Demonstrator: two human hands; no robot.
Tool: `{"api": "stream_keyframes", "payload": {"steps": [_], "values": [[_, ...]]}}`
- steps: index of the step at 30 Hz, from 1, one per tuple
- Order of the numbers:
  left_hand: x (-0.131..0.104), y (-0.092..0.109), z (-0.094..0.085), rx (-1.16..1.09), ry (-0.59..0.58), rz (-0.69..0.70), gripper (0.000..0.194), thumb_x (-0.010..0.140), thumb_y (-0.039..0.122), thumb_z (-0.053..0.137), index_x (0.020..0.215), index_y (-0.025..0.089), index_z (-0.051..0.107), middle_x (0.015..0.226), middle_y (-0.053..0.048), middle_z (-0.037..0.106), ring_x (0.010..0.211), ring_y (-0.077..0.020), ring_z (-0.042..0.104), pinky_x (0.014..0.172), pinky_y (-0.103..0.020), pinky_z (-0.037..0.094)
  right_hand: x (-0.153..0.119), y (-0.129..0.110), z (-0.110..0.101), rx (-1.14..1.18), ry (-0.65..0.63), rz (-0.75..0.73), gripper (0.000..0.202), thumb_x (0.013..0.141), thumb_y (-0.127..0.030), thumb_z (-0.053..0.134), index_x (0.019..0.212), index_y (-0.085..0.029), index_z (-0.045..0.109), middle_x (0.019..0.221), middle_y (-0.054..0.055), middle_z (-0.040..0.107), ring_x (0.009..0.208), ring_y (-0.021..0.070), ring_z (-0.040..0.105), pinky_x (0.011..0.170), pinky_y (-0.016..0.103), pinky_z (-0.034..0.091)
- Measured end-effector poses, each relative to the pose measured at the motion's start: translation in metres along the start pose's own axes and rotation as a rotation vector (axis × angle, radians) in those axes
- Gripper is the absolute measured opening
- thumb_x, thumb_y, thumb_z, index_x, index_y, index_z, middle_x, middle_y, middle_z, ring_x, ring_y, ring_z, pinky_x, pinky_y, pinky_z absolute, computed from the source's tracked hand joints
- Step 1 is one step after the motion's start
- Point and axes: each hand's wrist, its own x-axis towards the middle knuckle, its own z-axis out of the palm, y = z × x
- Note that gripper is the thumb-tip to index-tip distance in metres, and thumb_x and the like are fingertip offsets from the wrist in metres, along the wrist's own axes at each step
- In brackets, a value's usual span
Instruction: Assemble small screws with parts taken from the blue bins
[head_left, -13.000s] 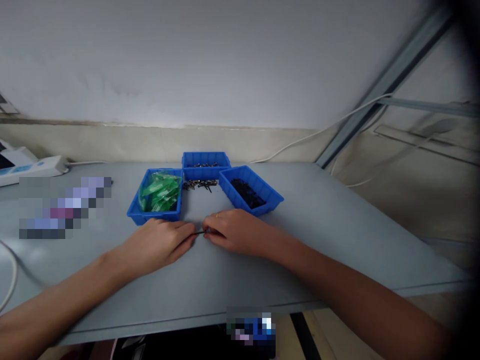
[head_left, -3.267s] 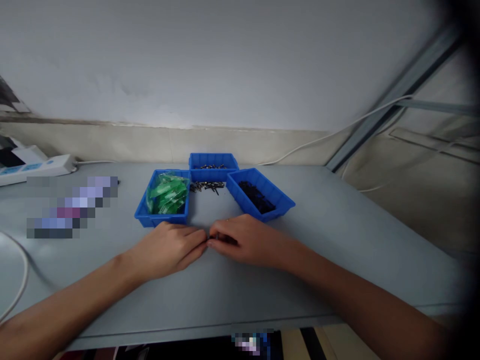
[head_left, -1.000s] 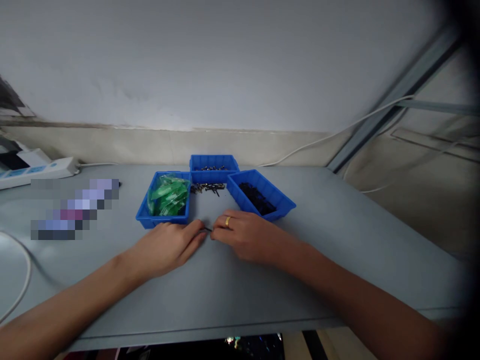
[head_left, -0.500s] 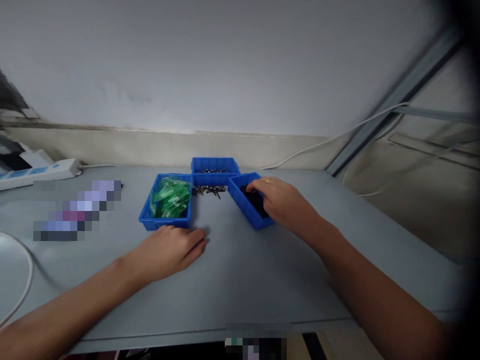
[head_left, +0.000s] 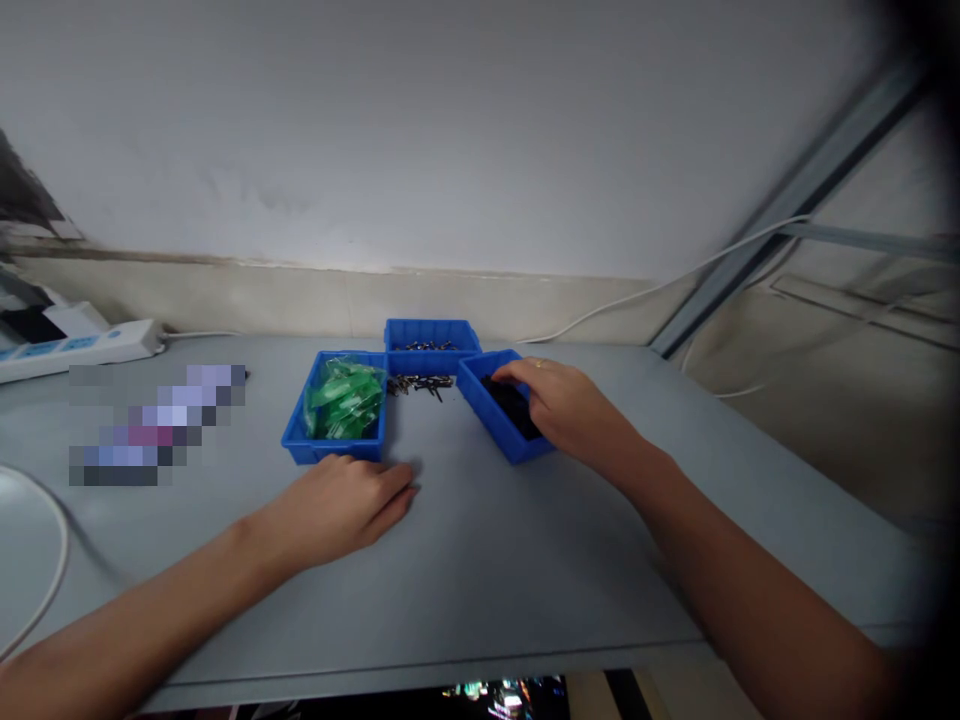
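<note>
My right hand (head_left: 559,402) reaches over the rim of the right blue bin (head_left: 487,408), its fingers bent down into a heap of small black parts (head_left: 516,405). Its fingertips are partly hidden, so anything pinched there cannot be made out. On the tabletop, just in front of the left blue bin (head_left: 294,425), rests my left hand (head_left: 349,505). Thumb and forefinger are close together and the other fingers curl under; what they hold, if anything, is hidden. Green pieces in clear plastic bags (head_left: 346,400) fill the left bin.
A third blue bin (head_left: 433,362) with small metal parts stands at the back. Loose dark metal pieces (head_left: 429,384) lie before it. To the left are a blurred-out object (head_left: 169,418), a white power strip (head_left: 97,345) and a white cable (head_left: 60,530). A wall rises behind.
The whole view has shifted slightly. My right hand stays in the right bin with its fingers a little lower among the black parts; my left hand keeps its place on the table.
</note>
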Motion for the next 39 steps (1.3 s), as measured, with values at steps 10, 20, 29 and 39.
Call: {"api": "stream_keyframes", "payload": {"steps": [10,20,29,39], "values": [[-0.001,0.000,0.001,-0.014,0.012,0.008,0.025,0.092,0.027,0.032,0.082,0.016,0.053,0.062,-0.001,0.059,0.053,-0.0144,0.059,0.047,-0.024,0.036,0.014,-0.061,0.027,-0.200,-0.200,-0.398,0.024,0.077,-0.004,0.041,0.091,-0.011,0.059,0.093,0.012,0.061,0.089,0.0214,0.052,0.081,0.033,0.040],[0.000,0.000,-0.002,0.013,-0.031,-0.005,0.025,0.091,0.027,0.033,0.080,0.017,0.052,0.064,-0.001,0.060,0.055,-0.0159,0.059,0.048,-0.025,0.037,0.032,-0.078,0.054,-0.337,-0.295,-0.191,0.028,0.082,-0.005,0.034,0.100,-0.003,0.056,0.102,0.021,0.058,0.098,0.0241,0.052,0.080,0.036,0.041],[-0.001,0.000,0.000,-0.003,-0.042,-0.009,0.024,0.092,0.028,0.031,0.083,0.018,0.051,0.067,-0.001,0.061,0.059,-0.0170,0.060,0.050,-0.025,0.038,0.011,-0.074,0.054,-0.322,-0.283,-0.265,0.019,0.080,-0.005,0.042,0.088,-0.006,0.059,0.087,0.014,0.061,0.083,0.0210,0.055,0.076,0.032,0.042],[0.001,0.001,0.000,-0.002,-0.075,-0.147,0.024,0.091,0.032,0.032,0.087,0.017,0.050,0.069,-0.003,0.062,0.063,-0.0204,0.062,0.052,-0.027,0.043,-0.007,-0.071,0.054,0.020,-0.163,-0.310,0.019,0.078,0.001,0.038,0.081,-0.014,0.049,0.080,0.006,0.054,0.076,0.0159,0.049,0.072,0.027,0.040]]}}
